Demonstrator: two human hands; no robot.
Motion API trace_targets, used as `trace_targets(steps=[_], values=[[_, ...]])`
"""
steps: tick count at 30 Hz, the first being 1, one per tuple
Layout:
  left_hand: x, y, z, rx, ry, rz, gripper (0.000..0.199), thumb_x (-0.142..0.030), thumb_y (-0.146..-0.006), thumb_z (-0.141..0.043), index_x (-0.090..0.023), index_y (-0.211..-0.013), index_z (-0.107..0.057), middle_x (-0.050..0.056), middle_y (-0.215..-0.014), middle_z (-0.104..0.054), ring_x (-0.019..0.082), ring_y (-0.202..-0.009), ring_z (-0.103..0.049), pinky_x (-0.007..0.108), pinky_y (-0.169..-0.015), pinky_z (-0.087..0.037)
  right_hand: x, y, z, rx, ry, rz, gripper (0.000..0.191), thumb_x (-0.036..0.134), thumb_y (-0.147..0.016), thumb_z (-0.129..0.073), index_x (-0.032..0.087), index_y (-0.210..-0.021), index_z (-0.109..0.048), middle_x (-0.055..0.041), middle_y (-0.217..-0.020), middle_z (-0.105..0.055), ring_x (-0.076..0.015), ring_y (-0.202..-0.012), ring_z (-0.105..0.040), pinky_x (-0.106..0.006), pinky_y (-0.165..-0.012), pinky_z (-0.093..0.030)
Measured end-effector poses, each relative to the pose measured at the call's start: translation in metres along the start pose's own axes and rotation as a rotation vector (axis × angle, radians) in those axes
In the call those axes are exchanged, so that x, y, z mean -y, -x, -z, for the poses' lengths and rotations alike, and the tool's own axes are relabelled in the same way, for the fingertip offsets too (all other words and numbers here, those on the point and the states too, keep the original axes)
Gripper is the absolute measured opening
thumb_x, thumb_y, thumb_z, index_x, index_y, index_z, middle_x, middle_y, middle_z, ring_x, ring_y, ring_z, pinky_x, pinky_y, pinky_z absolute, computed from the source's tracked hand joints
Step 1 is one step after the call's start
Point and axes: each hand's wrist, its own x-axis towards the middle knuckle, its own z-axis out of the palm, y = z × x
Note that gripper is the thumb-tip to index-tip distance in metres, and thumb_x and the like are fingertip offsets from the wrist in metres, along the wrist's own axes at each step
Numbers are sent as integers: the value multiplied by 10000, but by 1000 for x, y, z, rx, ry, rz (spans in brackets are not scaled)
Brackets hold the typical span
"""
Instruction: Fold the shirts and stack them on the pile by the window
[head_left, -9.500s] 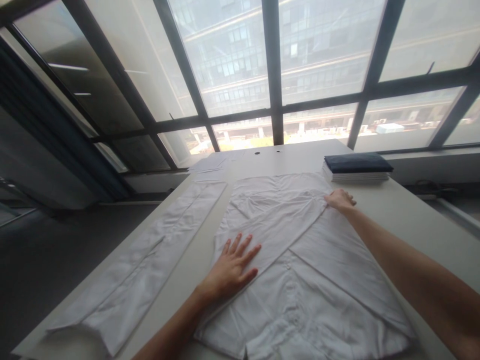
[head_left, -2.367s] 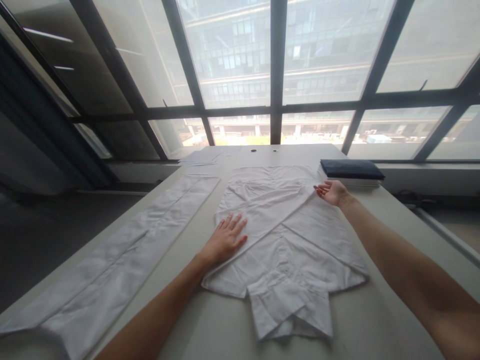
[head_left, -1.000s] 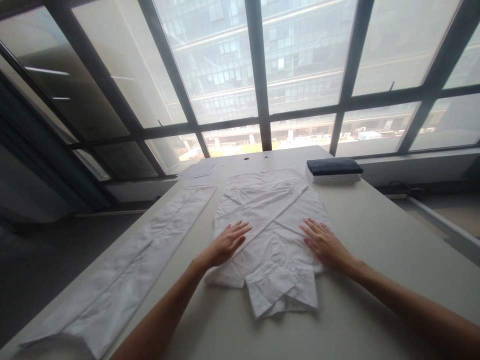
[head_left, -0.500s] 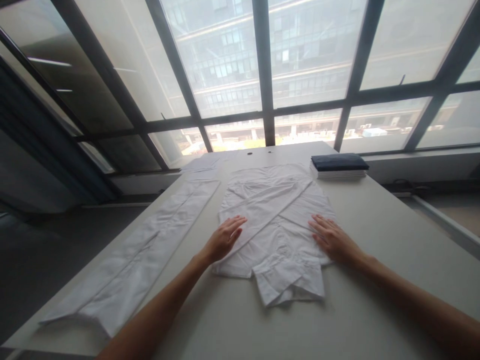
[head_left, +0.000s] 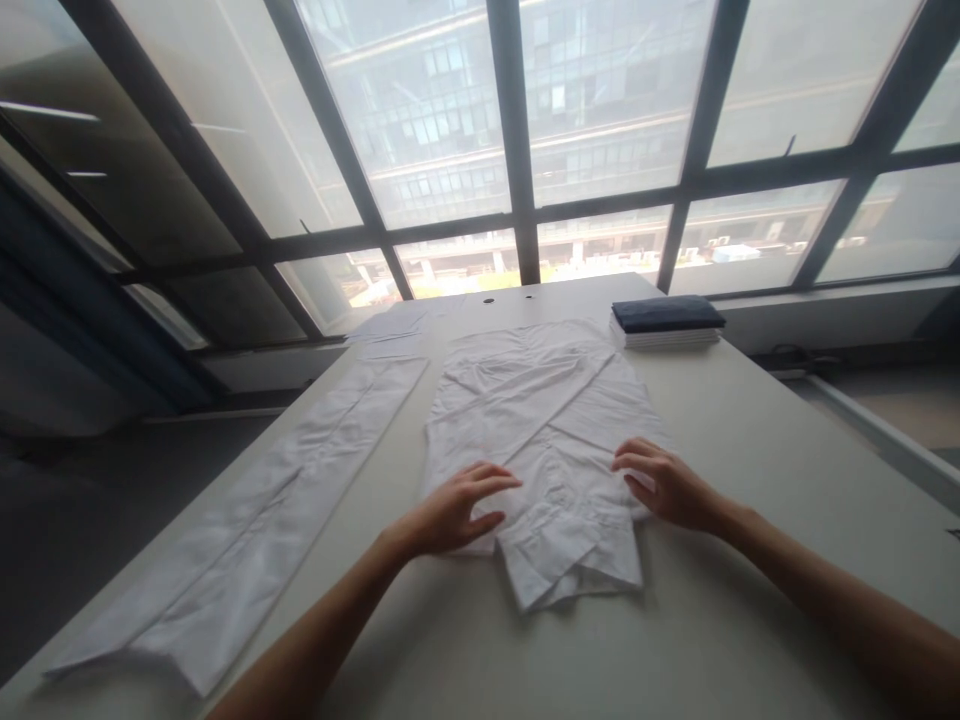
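A white shirt (head_left: 547, 390) lies spread on the table in front of me, its sleeves folded across the body. Its near end, towards me, shows gathered, overlapping cloth. My left hand (head_left: 457, 508) is over the shirt's lower left side, fingers and thumb apart, holding nothing. Over the lower right side is my right hand (head_left: 664, 482), its fingers slightly curled and apart from the thumb, with nothing in it. Whether the fingertips touch the cloth I cannot tell.
Along the left of the white table (head_left: 735, 600) lies a long folded white garment (head_left: 255, 520). White sheets (head_left: 390, 328) rest at the far left. A dark folded cloth (head_left: 667, 313) tops a white stack (head_left: 667, 339) at the far right. Windows stand beyond the table.
My left hand has moved nearer to me and a little right along the shirt. The fingers of my right hand have curled from lying flat. The view has shifted slightly.
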Motion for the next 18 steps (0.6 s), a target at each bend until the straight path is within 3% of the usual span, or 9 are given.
trace_targets(steps=[3,6,9,14,18], values=[[-18,0,-4,134,105,-69,583,-76,-835,-574,-295,-1376,-577,63,-1313,-606,243,-1273,-520,413,-1131,-403,28,1,10,186,-52,55,400,9,-733,-539,234,-1041,-657,-67,-1033,-632,-221,-972,-588,-362,-875,-500],[-20,3,-10,157,122,-80,651,-12,-765,-541,-310,-1343,-586,54,-1315,-599,258,-1297,-490,454,-1156,-359,44,1,13,296,-43,55,547,2,-662,-573,261,-1139,-640,-54,-1066,-600,-233,-1019,-549,-406,-958,-454],[-18,4,-12,158,102,-108,639,-51,-772,-610,-314,-1353,-571,62,-1343,-577,267,-1308,-477,444,-1147,-361,47,1,14,312,-71,46,513,72,-722,-627,268,-1195,-626,-63,-1106,-581,-244,-1055,-529,-432,-996,-427],[-16,4,-15,129,82,-138,547,-234,-790,-789,-303,-1307,-622,85,-1294,-588,277,-1263,-505,424,-1119,-381,42,2,15,260,-214,38,412,96,-767,-652,248,-1149,-637,-71,-1126,-583,-229,-1071,-542,-377,-956,-455],[-12,5,-20,44,136,-89,312,-292,-892,-727,-281,-1203,-708,85,-1149,-626,219,-1086,-595,342,-995,-470,40,2,15,237,-324,46,227,127,-831,-641,231,-1031,-660,-63,-1058,-622,-210,-1007,-576,-347,-903,-477]])
